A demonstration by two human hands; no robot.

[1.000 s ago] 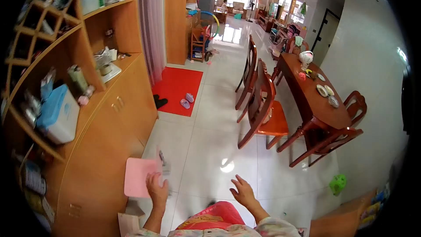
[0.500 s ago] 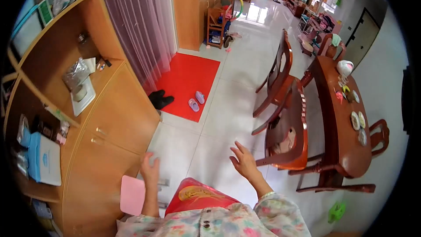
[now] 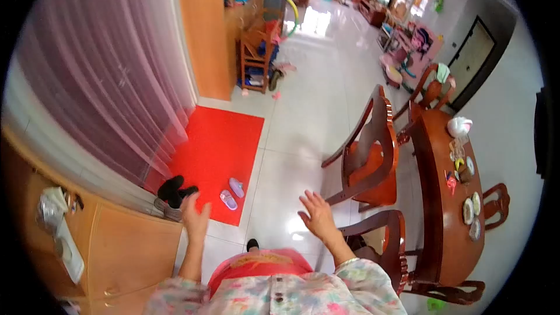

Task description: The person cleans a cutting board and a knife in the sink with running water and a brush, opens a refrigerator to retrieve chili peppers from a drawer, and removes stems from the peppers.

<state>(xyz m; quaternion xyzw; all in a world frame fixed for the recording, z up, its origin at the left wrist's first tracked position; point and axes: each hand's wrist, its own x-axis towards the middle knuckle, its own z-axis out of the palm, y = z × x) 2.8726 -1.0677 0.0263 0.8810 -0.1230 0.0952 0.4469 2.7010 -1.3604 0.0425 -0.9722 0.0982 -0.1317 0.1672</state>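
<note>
My left hand [image 3: 196, 219] is held out in the air, fingers apart, with nothing in it. Behind it in the view lie the red mat [image 3: 219, 134] and dark shoes [image 3: 170, 191] beside the curtain. A pair of small lilac shoes [image 3: 228, 199] sits on the mat, just to the right of that hand. My right hand [image 3: 318, 216] is raised over the tiled floor, palm down and fingers spread, also holding nothing. Nearest to it are the wooden chairs [image 3: 373, 160]. Red cloth or plastic with a yellow print [image 3: 256, 261] covers my front below the floral top.
A wooden cabinet [image 3: 131, 248] stands at lower left, below a sheer purple curtain [image 3: 102, 70]. On the right, a dark wooden table [image 3: 446, 216] holds small dishes. Further off are a shoe rack [image 3: 254, 64], a hoop [image 3: 291, 11] and a distant person.
The view has moved forward along the floor: the mat, shoes and chairs are nearer, and the cabinet shelves have slid out at left. Both hands remain raised and apart. A dark shoe tip now shows below.
</note>
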